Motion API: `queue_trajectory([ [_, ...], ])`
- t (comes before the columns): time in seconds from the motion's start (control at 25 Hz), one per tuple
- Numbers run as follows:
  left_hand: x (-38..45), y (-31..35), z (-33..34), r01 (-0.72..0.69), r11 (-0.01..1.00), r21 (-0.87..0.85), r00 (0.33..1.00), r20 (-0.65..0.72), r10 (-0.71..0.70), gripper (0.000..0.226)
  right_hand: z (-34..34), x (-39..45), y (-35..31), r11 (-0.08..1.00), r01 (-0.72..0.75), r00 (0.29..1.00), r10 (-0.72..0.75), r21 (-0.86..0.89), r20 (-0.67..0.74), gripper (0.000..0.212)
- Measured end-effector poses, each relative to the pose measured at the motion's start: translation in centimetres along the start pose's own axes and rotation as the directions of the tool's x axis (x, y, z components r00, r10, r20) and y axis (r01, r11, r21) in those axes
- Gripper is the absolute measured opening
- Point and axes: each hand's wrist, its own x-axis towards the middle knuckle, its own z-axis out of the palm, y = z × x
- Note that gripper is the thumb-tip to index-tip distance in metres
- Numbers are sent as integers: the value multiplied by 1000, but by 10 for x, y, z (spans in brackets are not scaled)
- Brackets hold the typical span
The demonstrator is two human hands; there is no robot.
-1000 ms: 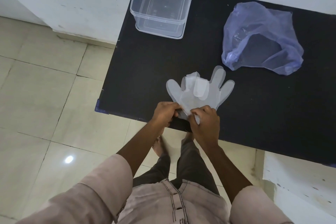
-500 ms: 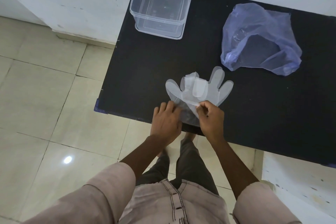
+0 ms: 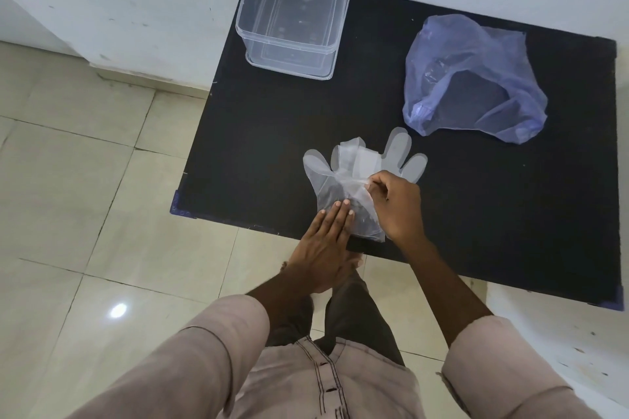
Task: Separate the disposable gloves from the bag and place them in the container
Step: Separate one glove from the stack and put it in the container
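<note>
Clear disposable gloves (image 3: pixel 350 173) lie stacked near the front edge of the black table (image 3: pixel 258 126), fingers pointing away from me. My left hand (image 3: pixel 326 241) rests flat with its fingertips on the cuff end, fingers straight and together. My right hand (image 3: pixel 396 204) pinches a thin layer of glove film at the palm area. A crumpled blue-violet plastic bag (image 3: pixel 473 82) lies open at the back right. A clear rectangular container (image 3: pixel 292 20) stands at the back left corner with nothing visible inside.
The table's front edge runs just under my hands, with tiled floor (image 3: pixel 85 201) below and to the left. A white wall (image 3: pixel 136 0) backs the table. My trouser legs and a foot show beneath the edge.
My left hand has flattened from a grip to press on the cuff end. My right hand moved up the gloves and now pinches the film nearer the palm.
</note>
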Motion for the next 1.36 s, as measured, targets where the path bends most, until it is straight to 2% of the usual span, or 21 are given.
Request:
queue_trajectory([
  [0.2,3,-1,-17,-30,1000,-7,999,-31,30,82,-27,7,-11,1000,23,996,-22,4,-83,18],
  [0.52,-2,-3,-3,-5,1000,-11,995,99,6,86,-45,32,-17,996,53,996,-58,-71,-67,18],
  [0.92,2,-2,-26,-38,999,-11,982,182,39,89,-125,75,-52,964,134,963,-181,-228,-201,20],
  [1.16,4,-2,-47,-28,999,-39,970,241,37,89,-162,93,-69,963,133,949,-192,-236,-250,22],
  [1.28,9,1,-69,19,992,-128,955,297,20,82,-175,93,-82,945,179,943,-244,-273,-227,19],
  [1.36,15,1,-100,62,962,-266,965,263,11,65,-181,91,-88,930,208,942,-273,-302,-193,20],
])
